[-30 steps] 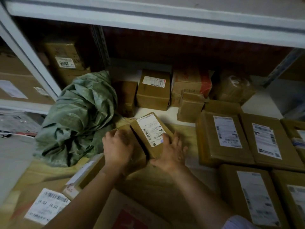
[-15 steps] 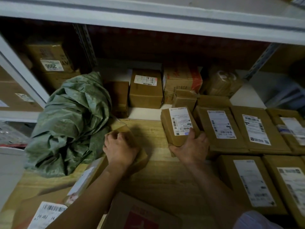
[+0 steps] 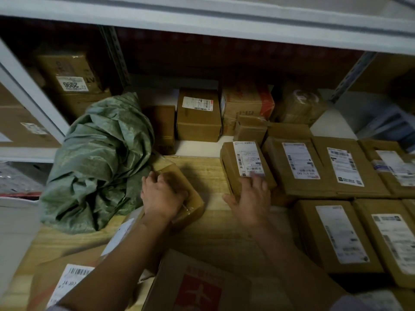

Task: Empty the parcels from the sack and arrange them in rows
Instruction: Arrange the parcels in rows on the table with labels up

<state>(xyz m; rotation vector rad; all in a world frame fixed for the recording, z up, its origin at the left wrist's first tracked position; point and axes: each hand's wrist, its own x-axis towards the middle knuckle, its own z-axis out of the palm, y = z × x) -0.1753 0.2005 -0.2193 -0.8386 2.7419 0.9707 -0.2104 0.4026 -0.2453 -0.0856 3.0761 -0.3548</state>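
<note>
The small labelled parcel is sitting label-up at the left end of the far row of parcels, just beside its neighbour, so the row is growing leftward. The right hand is resting on its near end, fingers spread and fairly straight, apparently nudging it square against the row. The left hand is curling its fingers over a taped brown parcel on the wooden bench, probably readying the next one. The green sack is slumping at the bench's left edge, crumpled and looking mostly emptied. Older boxes are standing on the shelf behind.
</note>
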